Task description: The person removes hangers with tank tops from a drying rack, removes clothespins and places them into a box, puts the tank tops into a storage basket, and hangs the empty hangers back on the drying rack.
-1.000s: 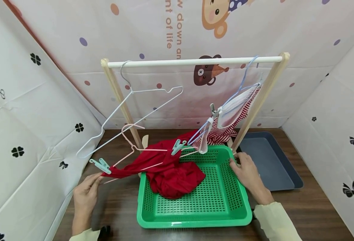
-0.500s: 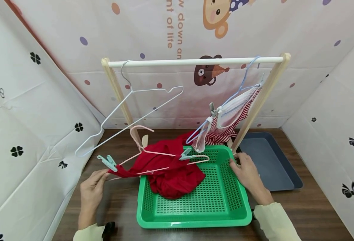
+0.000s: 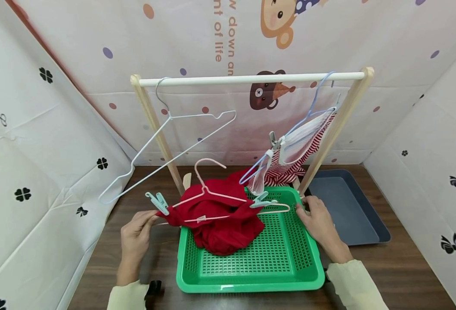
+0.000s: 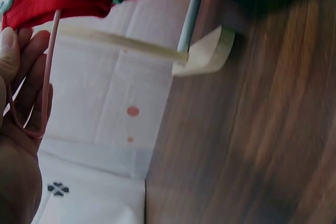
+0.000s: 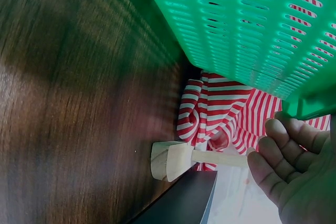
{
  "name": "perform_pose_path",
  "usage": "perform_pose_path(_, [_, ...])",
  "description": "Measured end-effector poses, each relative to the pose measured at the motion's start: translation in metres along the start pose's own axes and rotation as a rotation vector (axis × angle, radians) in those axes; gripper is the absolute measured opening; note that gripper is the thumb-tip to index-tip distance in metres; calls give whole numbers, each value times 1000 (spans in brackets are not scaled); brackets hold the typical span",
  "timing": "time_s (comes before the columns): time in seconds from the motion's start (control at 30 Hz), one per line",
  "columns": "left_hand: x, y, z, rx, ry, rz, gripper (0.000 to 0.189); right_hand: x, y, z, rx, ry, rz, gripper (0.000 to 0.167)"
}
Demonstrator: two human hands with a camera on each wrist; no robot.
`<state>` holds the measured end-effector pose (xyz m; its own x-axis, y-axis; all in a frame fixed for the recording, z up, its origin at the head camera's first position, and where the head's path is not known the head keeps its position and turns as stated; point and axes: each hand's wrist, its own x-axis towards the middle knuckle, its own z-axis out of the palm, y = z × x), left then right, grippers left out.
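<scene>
My left hand pinches the edge of a red garment beside a pink clothes hanger. In the left wrist view, the hanger's end loop lies against the fingers. One teal clothespin sits on the cloth by that hand, another clothespin at the garment's right. The rest of the garment drapes over a green basket and lies bunched inside it. At the basket's right rim, my right hand grips with the thumb inside; its curled fingers show in the right wrist view.
A white hanger hangs bare at the left of the wooden rack's white rail. On the right, a blue hanger carries a red-and-white striped garment with a grey clip. A dark grey tray lies behind the right hand.
My left hand has moved right, bringing the garment's edge, pink hanger and clothespins over the basket; the hanger's hook now stands higher. My right hand stays on the rim.
</scene>
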<state>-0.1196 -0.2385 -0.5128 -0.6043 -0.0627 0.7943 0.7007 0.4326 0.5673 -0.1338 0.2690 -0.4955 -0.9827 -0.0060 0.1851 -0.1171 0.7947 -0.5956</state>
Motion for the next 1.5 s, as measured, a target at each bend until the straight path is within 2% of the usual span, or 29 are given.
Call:
perform_pose_path(0.3, [13, 6, 24, -37, 10, 76, 19, 0, 1, 0, 5, 15, -9, 25])
perform_pose_path(0.47, [18, 9, 34, -47, 12, 97, 13, 0, 1, 0, 4, 21, -7, 23])
perform_pose_path(0.63, [21, 12, 42, -31, 13, 100, 19, 2, 0, 0, 0, 0, 20, 23])
perform_pose_path(0.87, [23, 14, 50, -12, 14, 115, 23, 3, -2, -3, -2, -46, 58, 27])
perform_pose_path(1.13, [23, 17, 60, -10, -24, 121, 35, 2, -4, -4, 1, -64, 75, 30])
perform_pose_path(1.3, [22, 17, 66, 0, -52, 128, 36, 2, -4, -4, 8, -56, 70, 33])
perform_pose_path(1.5, [20, 14, 71, 0, -70, 131, 28, 1, -4, -4, 9, -44, 66, 34])
